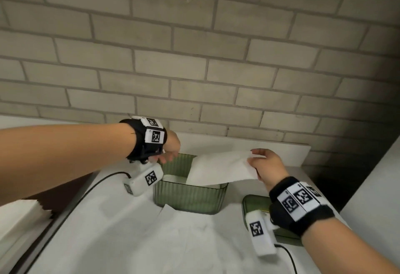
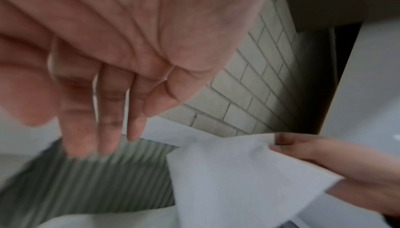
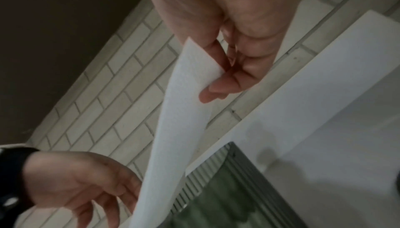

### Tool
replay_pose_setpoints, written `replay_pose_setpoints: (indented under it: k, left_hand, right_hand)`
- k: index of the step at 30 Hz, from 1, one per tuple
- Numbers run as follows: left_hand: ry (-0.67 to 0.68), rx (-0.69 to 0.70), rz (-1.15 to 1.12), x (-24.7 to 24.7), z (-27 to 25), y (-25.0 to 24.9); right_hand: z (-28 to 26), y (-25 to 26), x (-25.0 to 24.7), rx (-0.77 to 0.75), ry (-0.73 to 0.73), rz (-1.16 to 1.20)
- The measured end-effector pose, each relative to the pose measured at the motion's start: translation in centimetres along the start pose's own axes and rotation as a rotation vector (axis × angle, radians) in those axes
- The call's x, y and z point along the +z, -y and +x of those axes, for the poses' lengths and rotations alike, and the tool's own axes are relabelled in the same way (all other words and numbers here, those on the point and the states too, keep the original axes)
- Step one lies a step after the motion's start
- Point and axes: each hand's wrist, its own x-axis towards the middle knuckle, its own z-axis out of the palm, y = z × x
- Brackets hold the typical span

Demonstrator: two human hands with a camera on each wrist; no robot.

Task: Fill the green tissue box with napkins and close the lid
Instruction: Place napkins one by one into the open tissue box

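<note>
The ribbed green tissue box [image 1: 190, 195] stands open on the white counter, with white napkins lying inside it. My right hand [image 1: 263, 165] pinches the right edge of a white napkin [image 1: 220, 168] that slopes down into the box; the pinch shows in the right wrist view [image 3: 218, 77], where the napkin [image 3: 179, 115] hangs down. My left hand [image 1: 167, 154] hovers over the box's left rim with relaxed fingers [image 2: 108, 129], holding nothing. The napkin [image 2: 238, 177] and the box wall [image 2: 97, 180] lie below it. The green lid [image 1: 255, 204] lies flat to the right of the box, partly hidden by my right wrist.
More white napkins [image 1: 184, 230] are spread on the counter in front of the box. A brick wall [image 1: 194, 57] rises right behind the counter. A stack of white paper [image 1: 23, 215] sits at the left edge. Cables trail from both wrist cameras.
</note>
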Motion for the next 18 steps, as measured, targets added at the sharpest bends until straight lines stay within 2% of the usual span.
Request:
replay_pose_setpoints:
  k: [5, 9, 11, 18]
  left_hand:
    - [-0.047, 0.100, 0.234, 0.2, -1.3, 4.1]
    - [-0.132, 0.159, 0.115, 1.1, -3.8, 7.4]
    - [-0.108, 0.181, 0.115, 1.9, -5.3, 8.7]
    - [0.087, 0.292, 0.436, 7.8, -8.0, 12.4]
  right_hand:
    - [1.5, 0.0, 4.3, -0.005, 0.076, -0.070]
    - [2.0, 0.2, 6.8, -0.028, 0.084, -0.233]
    - [2.0, 0.1, 7.7, -0.034, 0.113, -0.373]
    - [-0.5, 1.7, 8.6, -0.175, 0.219, -0.995]
